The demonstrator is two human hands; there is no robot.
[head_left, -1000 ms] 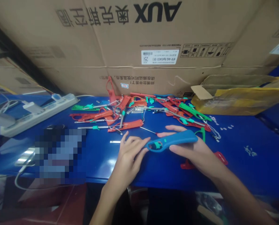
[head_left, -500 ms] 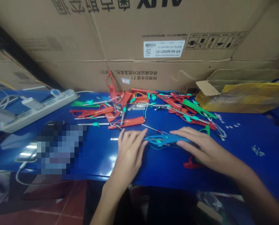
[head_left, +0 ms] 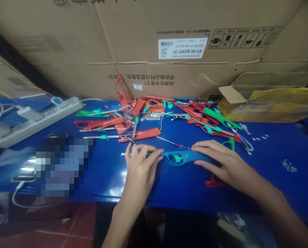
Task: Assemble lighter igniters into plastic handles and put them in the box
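A blue long-nosed gas lighter [head_left: 187, 156] is held level between my two hands, just above the blue tabletop. My left hand [head_left: 143, 160] pinches its front end, and the metal tube sticks out to the left past my fingers. Around the handle end close the fingers of my right hand [head_left: 218, 156]. A green trigger [head_left: 179, 158] shows inside the loop of the lighter. Behind it lies a thin screwdriver [head_left: 178, 145] with a clear handle. Beneath my right forearm is a red lighter part [head_left: 214, 181], partly covered.
Red and green lighter shells [head_left: 141, 135], metal tubes and wires lie heaped at the back. A large carton [head_left: 133, 41] stands behind them. An open box [head_left: 270, 103] is at the right, a power strip [head_left: 40, 119] at the left. Small white bits [head_left: 289, 166] lie at right.
The two halves of the blue lighter's shell, slightly apart before, now sit closer together. Both hands stay on it, and the view has shifted slightly.
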